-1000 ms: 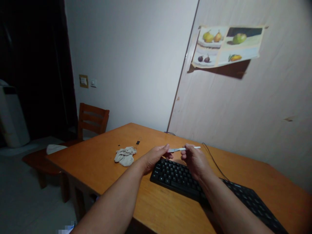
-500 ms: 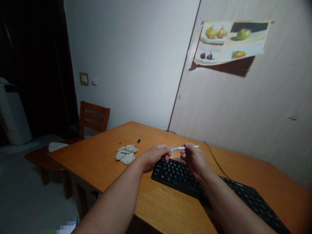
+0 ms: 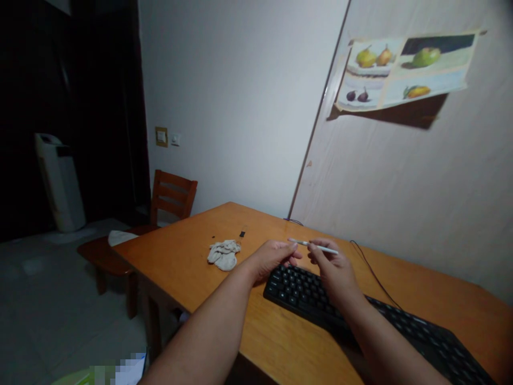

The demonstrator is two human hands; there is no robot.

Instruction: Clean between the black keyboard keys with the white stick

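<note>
A slim brush [image 3: 325, 249] with a white handle and a metal-looking neck is held over the keyboard. My right hand [image 3: 334, 270] pinches its handle between thumb and fingers. The head end points left, reaching my left hand [image 3: 278, 255]. There the thumb is stretched out and the fingers are loosely bent, apart from it; whether they touch the brush head I cannot tell. Under both hands lies a black keyboard [image 3: 298, 291], partly covered by my right forearm. Left of my left hand is a crumpled pale cloth [image 3: 224, 255].
A small black piece [image 3: 242, 234] and a tiny dark bit lie behind the cloth on the wooden table [image 3: 168, 254]. A cable [image 3: 371, 270] runs behind the keyboard. Beyond the table's left edge stands a wooden chair [image 3: 174, 195]. Fruit pictures [image 3: 409, 72] hang on the wall.
The view has swung left, so everything sits farther right. My left fingers have loosened from their pinch at the brush head, and the brush has tilted, its head now higher than its handle end.
</note>
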